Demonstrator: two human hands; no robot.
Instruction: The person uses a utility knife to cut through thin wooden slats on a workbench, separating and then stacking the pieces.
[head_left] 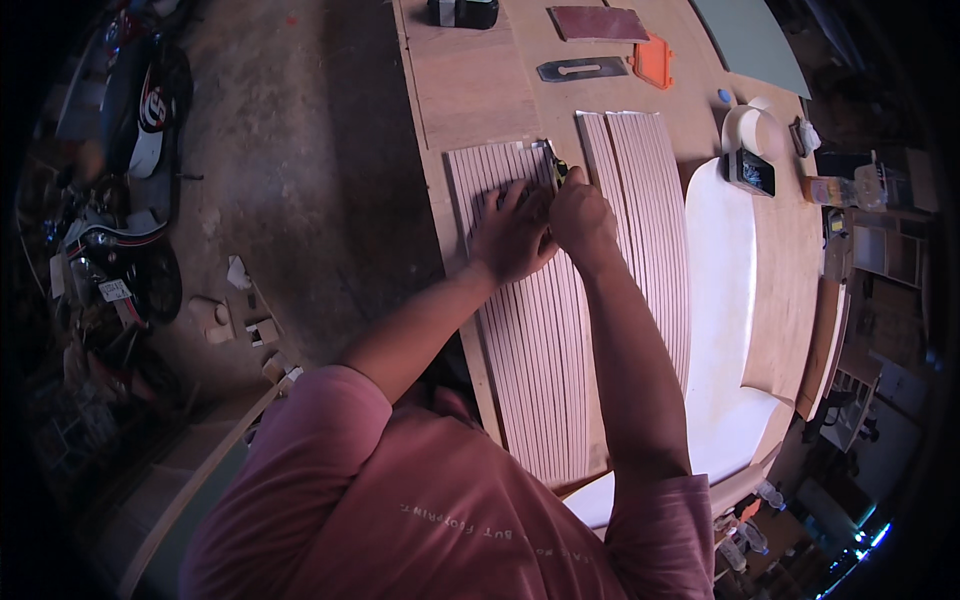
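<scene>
Head view — one entry.

Item: long slatted panel of pinkish wood with dark parallel grooves (530, 400), lying lengthwise on the pale plywood desk (690, 105), near its left edge.

Item: left hand (513, 235), palm down on the far part of that panel; some fingers rest apart on the slats, the others being partly hidden.

Item: right hand (583, 218), just beside the left at the panel's right edge, fingers clamped round a slim yellow-and-black tool (561, 169), apparently a utility knife; its tip is too small to read.

Item: second set of grooved slats (650, 215), to the right of the right hand, split lengthwise by a gap.

Beyond: slotted dark metal blade (610, 67); orange plastic frame (654, 62); dark-red rectangular sheet (598, 24). Farther right: glossy white curved sheet (718, 260).

Handling note — judged good practice: press the panel flat with a spread left hand, keep those fingers out of the tool's path, hold the tool at a steady angle along a groove, and favour light repeated strokes over one forced pass.
</scene>
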